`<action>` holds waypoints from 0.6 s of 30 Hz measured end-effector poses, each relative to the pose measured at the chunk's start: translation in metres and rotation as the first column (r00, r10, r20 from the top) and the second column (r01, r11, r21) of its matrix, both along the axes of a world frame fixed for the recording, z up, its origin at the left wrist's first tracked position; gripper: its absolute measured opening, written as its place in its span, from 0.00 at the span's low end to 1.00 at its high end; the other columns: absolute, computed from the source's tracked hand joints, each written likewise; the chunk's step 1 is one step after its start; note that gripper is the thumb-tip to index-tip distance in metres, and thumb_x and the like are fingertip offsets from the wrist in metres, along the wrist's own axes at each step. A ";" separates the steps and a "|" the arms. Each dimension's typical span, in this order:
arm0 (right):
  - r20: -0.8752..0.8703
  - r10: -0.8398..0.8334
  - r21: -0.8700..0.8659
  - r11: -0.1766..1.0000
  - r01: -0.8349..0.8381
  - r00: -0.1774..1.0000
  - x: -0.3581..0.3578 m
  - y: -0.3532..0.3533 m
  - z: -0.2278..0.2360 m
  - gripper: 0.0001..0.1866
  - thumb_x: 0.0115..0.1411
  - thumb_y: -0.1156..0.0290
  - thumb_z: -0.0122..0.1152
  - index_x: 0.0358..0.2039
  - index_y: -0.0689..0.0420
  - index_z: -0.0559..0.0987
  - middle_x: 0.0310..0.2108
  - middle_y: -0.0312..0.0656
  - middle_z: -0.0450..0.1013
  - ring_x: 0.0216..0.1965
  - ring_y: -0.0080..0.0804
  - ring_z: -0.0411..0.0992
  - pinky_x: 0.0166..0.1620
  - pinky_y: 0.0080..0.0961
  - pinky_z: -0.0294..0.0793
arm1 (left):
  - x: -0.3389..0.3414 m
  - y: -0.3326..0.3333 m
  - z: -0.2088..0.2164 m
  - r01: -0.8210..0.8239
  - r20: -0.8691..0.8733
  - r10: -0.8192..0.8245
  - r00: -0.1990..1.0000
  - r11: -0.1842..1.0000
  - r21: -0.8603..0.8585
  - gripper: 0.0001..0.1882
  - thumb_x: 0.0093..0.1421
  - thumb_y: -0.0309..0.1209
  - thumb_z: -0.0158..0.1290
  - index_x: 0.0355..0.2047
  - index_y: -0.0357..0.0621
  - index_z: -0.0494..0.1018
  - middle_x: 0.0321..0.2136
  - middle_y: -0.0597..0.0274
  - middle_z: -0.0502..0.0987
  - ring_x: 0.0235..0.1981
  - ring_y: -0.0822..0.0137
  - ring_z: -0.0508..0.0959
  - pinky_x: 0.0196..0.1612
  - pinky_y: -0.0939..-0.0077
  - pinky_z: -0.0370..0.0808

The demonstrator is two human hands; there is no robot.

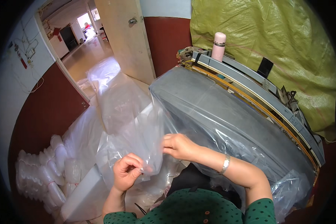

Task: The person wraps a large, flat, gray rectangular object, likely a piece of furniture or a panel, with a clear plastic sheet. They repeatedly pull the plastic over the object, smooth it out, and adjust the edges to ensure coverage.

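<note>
A large clear plastic bag or sheet (132, 123) hangs in front of me and spreads away toward the doorway. My left hand (126, 172) pinches its lower edge between thumb and fingertips. A little farther off and to the right, my right hand (180, 146) has its fingers closed on the right edge of the same plastic. More clear plastic (227, 143) lies over the grey work surface (209, 97) beside my right forearm. Its fold hides some of the right fingertips.
A long grey metal bar (257, 91) runs along the work surface's far side, with a pink flask (218, 48) standing behind it. Tied bundles of clear plastic (52, 175) and a pale slab (84, 198) lie at left. Beyond them are an open door (125, 41) and a green tarp (265, 30).
</note>
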State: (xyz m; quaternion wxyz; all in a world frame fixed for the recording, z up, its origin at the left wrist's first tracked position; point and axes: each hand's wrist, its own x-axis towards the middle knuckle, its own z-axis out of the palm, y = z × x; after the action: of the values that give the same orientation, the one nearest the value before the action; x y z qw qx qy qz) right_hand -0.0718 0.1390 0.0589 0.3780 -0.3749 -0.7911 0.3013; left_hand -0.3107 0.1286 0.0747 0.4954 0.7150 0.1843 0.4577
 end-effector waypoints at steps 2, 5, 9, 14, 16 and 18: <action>0.060 -0.070 0.060 0.996 0.067 0.996 0.017 -0.017 0.012 0.07 0.49 0.72 0.59 0.27 0.61 0.75 0.27 0.46 0.71 0.33 0.44 0.70 0.36 0.33 0.69 | -0.012 0.007 0.000 -0.052 -0.230 0.083 0.970 0.989 0.136 0.05 0.50 0.20 0.52 0.28 0.38 0.67 0.31 0.57 0.71 0.25 0.68 0.73 0.26 0.79 0.70; -0.147 -0.198 0.035 0.978 0.205 0.969 0.042 -0.039 0.042 0.06 0.56 0.74 0.53 0.26 0.62 0.71 0.23 0.40 0.70 0.27 0.29 0.70 0.32 0.25 0.69 | -0.011 0.015 0.008 -0.135 -0.459 0.242 0.855 0.958 0.254 0.07 0.46 0.19 0.53 0.28 0.37 0.68 0.32 0.57 0.72 0.27 0.65 0.72 0.29 0.75 0.70; -0.383 -0.060 -0.422 0.899 -0.117 0.922 0.028 -0.079 0.086 0.07 0.64 0.70 0.42 0.30 0.58 0.65 0.20 0.37 0.67 0.21 0.21 0.67 0.29 0.21 0.67 | 0.033 0.024 0.019 -0.256 -0.301 0.420 0.856 0.850 0.460 0.10 0.44 0.21 0.53 0.29 0.38 0.70 0.33 0.56 0.72 0.35 0.59 0.73 0.40 0.67 0.69; -0.372 0.193 -0.174 0.946 -0.272 0.908 0.006 -0.116 0.112 0.08 0.60 0.66 0.52 0.31 0.57 0.67 0.18 0.33 0.62 0.19 0.17 0.58 0.23 0.17 0.59 | 0.052 0.065 0.000 0.292 -0.607 0.120 0.786 0.793 0.534 0.13 0.44 0.24 0.53 0.33 0.40 0.72 0.36 0.56 0.74 0.43 0.56 0.72 0.50 0.63 0.64; -0.426 0.187 -0.115 0.959 -0.258 0.885 0.025 -0.116 0.144 0.11 0.56 0.67 0.59 0.33 0.58 0.69 0.20 0.32 0.65 0.18 0.15 0.60 0.20 0.14 0.57 | 0.019 0.097 -0.037 0.327 -0.719 0.085 0.690 0.850 0.414 0.13 0.44 0.25 0.53 0.34 0.40 0.73 0.35 0.56 0.75 0.43 0.56 0.72 0.49 0.65 0.65; -0.231 0.077 0.003 0.997 -0.079 0.970 0.045 -0.108 0.173 0.18 0.47 0.64 0.68 0.32 0.59 0.70 0.18 0.35 0.64 0.17 0.16 0.61 0.20 0.15 0.57 | -0.030 0.129 -0.055 0.050 -0.660 0.288 0.694 0.895 0.444 0.11 0.44 0.23 0.52 0.31 0.38 0.73 0.30 0.54 0.75 0.39 0.56 0.74 0.47 0.65 0.67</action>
State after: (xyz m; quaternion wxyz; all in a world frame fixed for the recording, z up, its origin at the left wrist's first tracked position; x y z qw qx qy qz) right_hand -0.0271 0.0315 0.2317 0.4543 -0.3071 -0.7548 0.3599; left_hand -0.3403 0.2573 0.0194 0.1843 0.9119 0.3028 0.2069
